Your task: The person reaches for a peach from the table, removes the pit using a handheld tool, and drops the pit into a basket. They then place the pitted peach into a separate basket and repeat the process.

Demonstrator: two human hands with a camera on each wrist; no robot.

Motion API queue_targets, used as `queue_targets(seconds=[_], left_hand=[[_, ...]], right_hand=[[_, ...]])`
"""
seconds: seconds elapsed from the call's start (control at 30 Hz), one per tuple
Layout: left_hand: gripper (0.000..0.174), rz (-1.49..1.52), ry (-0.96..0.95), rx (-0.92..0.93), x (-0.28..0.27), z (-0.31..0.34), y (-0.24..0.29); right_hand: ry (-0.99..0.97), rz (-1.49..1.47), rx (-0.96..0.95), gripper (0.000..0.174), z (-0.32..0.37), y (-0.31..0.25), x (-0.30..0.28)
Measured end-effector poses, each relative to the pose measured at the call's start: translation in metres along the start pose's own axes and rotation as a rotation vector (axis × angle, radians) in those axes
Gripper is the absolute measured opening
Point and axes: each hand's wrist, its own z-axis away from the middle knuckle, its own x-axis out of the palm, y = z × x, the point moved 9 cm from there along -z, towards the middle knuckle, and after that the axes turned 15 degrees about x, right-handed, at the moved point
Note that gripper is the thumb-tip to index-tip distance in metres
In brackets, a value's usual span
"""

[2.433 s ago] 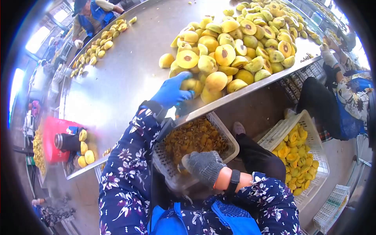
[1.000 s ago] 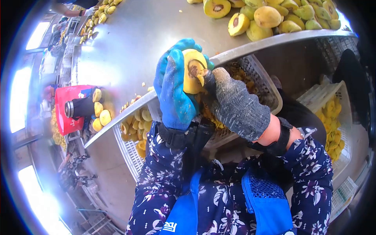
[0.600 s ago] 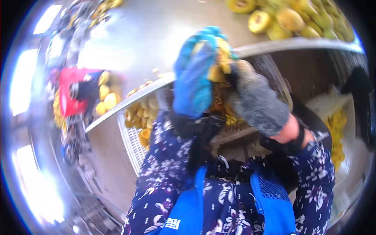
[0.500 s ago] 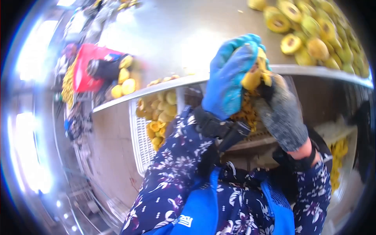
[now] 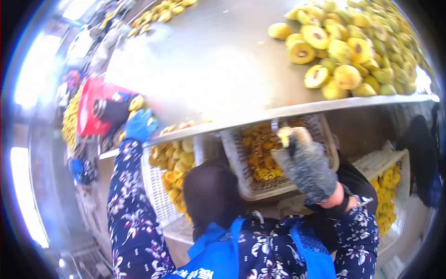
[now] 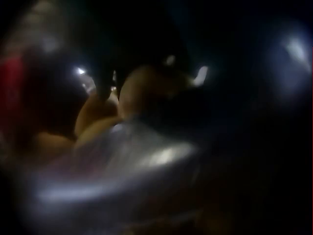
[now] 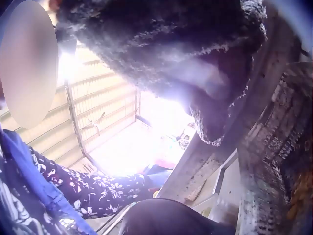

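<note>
My grey-gloved right hand point(image 5: 304, 162) is clenched round a small tool point(image 5: 277, 128) just above the basket of pits point(image 5: 267, 188) under the bench point(image 5: 209, 69), while my blue-gloved left hand point(image 5: 139, 125) sits at the bench edge above the crate of fruit halves point(image 5: 158, 186), and I cannot tell its grasp.

Bright daylight in head view, from blown-out windows point(image 5: 25, 186) at left edge. Heavy glare across steel surface point(image 5: 195, 69), washed near white mid-frame. Strong fisheye bend, black vignette at corners, smear toward rim. Slight motion blur on left hand point(image 5: 139, 124); sharper on right hand point(image 5: 306, 165) gripping tool point(image 5: 275, 126). Near black in left wrist view, fully defocused, faint orange blobs, few specular spots. Backlit in right wrist view: clipped white centre, hand a soft dark silhouette.
</note>
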Motion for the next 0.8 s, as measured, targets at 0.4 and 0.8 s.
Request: queue_targets(seconds=[0.4, 0.8], left_hand=[[0.049, 1.215, 0.540, 0.550, -0.271, -0.230, 0.248], [0.045, 0.939, 0.242, 0.561, -0.276, -0.293, 0.317]], right_hand=[[-0.094, -0.088, -0.083, 0.025, 0.016, 0.009, -0.007], [0.103, -0.352, -0.060, 0.036, 0.006, 0.009, -0.060]])
